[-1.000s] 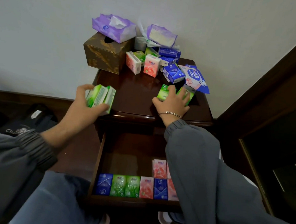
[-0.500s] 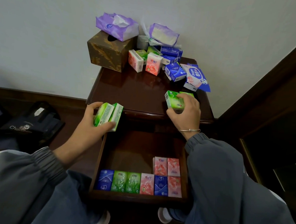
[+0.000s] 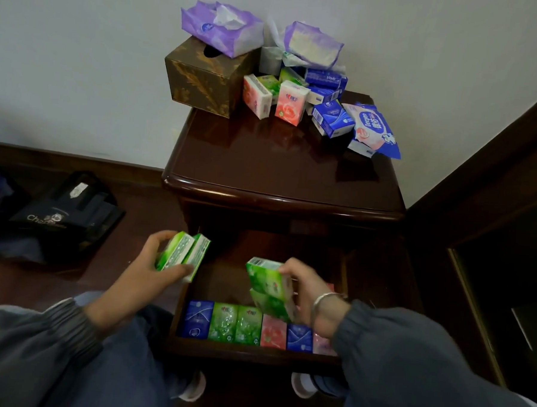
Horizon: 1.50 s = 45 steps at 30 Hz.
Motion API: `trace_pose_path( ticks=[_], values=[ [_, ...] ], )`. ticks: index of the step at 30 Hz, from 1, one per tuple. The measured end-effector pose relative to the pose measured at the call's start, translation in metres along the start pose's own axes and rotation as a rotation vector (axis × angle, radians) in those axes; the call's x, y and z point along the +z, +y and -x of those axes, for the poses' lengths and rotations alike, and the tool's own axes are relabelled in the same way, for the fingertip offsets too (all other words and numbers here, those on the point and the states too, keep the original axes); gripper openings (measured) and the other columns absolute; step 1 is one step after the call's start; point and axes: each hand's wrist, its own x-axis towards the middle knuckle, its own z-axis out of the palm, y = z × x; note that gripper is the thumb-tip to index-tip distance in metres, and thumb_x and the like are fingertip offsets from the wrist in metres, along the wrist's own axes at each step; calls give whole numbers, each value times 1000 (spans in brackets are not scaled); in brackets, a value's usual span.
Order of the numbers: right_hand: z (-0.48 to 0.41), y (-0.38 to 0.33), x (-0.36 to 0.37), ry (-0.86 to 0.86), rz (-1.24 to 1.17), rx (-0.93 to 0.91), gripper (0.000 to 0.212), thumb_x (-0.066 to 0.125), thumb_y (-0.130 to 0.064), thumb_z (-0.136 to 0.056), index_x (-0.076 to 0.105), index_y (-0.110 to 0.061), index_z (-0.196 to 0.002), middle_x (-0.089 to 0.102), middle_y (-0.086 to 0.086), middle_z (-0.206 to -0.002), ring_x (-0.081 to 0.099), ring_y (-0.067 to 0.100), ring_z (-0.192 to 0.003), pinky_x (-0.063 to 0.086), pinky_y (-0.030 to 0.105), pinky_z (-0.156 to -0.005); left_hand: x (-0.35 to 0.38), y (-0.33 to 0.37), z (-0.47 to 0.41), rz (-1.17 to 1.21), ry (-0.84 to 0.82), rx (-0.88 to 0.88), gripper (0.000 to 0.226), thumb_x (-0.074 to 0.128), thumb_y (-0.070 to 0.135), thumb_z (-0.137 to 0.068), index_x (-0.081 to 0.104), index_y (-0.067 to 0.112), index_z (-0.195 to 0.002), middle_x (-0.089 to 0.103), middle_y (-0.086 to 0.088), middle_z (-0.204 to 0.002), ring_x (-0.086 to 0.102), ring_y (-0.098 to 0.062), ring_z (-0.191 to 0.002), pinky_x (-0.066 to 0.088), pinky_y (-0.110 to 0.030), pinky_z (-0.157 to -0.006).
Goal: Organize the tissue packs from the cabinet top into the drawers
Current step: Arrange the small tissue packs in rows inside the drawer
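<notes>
Cabinet (image 3: 278,172): dark glossy wood with a rounded front edge; the top reflects light. Drawer (image 3: 253,355) is pulled out, same dark wood. Its front row (image 3: 236,324) is flat rectangular packs in shiny film, side by side: blue, green, green, pink, blue, pink.

At the back of the top:
- pink packs (image 3: 289,103), one upright
- blue packs (image 3: 332,116), boxy, jumbled
- crinkly blue-pink wipes pouch (image 3: 375,128)
- brown cube tissue box (image 3: 202,78) with a leaf pattern
- soft purple pack (image 3: 220,29) on top of the box, tissue sticking out
- second purple pack (image 3: 313,45) against the wall

Left hand (image 3: 149,279): wrapped round two green packs (image 3: 185,255), side by side and tilted, thumb on the near face. It sits over the drawer's left wall.

Right hand (image 3: 310,294): fingers curled, clamping two more green packs (image 3: 269,286), stacked and tipped down. They are inside the drawer opening, just above the front row. Metal bangle (image 3: 324,302) on the wrist. Grey cuffed sleeves on both arms.

Black bag (image 3: 64,217) on the floor to the left.
</notes>
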Motion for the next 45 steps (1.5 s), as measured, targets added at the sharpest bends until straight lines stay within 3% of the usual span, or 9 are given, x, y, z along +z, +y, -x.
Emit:
trace_pose_path(
  ticks=[2, 6, 10, 16, 22, 29, 35, 41, 45],
  values=[
    [-37, 14, 7, 200, 255, -102, 37, 62, -36, -68, 61, -6, -90, 64, 12, -84, 61, 26, -85, 46, 34, -73, 6, -15, -7, -5, 22, -31, 56, 73, 13, -81, 44, 35, -124, 63, -5, -113, 61, -12, -84, 48, -22, -67],
    [-98, 41, 16, 525, 869, -316, 46, 62, -49, -73, 53, -24, -111, 54, 2, -114, 50, 24, -110, 41, 35, -90, 11, -39, -20, 22, 65, -57, 56, 72, 11, -81, 42, 32, -124, 60, -5, -116, 60, -12, -80, 46, -11, -54],
    [-126, 57, 14, 650, 1212, -330, 59, 58, -52, -70, 45, -23, -121, 45, 3, -130, 37, 26, -125, 36, 43, -94, 11, -56, -27, 25, 92, -85, 55, 73, 16, -80, 42, 37, -120, 61, -2, -114, 62, -15, -82, 45, -20, -60],
    [-143, 64, 14, 459, 1532, -132, 72, 43, -59, -87, 31, -16, -143, 22, 7, -155, 11, 29, -145, 12, 57, -112, 12, -68, -32, 37, 95, -118, 53, 74, 19, -79, 44, 44, -115, 63, 4, -107, 64, -14, -79, 46, -23, -62],
    [-136, 32, -18, 221, 1558, -212, 35, 41, -25, -95, 54, -17, -126, 55, 9, -133, 51, 30, -123, 40, 37, -102, 13, -69, -33, 71, 94, -112, 53, 75, 19, -79, 45, 57, -101, 63, 5, -106, 67, -9, -74, 47, -11, -51],
    [-147, 21, -41, 126, 1727, -239, 54, 43, -25, -94, 27, -31, -145, 29, -4, -154, 29, 19, -141, 4, 57, -114, 15, -71, -34, 107, 91, -114, 53, 74, 17, -79, 45, 41, -117, 63, -1, -109, 67, -2, -70, 47, -9, -51],
    [-155, 32, -35, 58, 1818, -169, 54, 41, -26, -94, 26, -35, -144, 39, 4, -149, 38, 27, -135, 12, 54, -113, 14, -72, -32, 118, 58, -117, 52, 73, 18, -80, 44, 41, -117, 62, 2, -112, 67, -9, -77, 47, -9, -51],
    [-146, 28, -46, -11, 1872, -113, 60, 42, -29, -95, 15, -37, -148, 24, -3, -156, 25, 23, -142, 6, 56, -114, 16, -70, -31, 116, 25, -121, 50, 72, 14, -81, 45, 41, -113, 60, 3, -113, 68, -8, -77, 47, -8, -51],
    [-142, 27, -45, -29, 1918, -109, 59, 38, -34, -98, 8, -34, -149, 5, -3, -160, 0, 23, -147, -1, 57, -115, 18, -68, -31, 46, -1, -127, 54, 74, 19, -79, 42, 41, -116, 61, 7, -110, 62, -9, -84, 44, -14, -59]
  ],
)
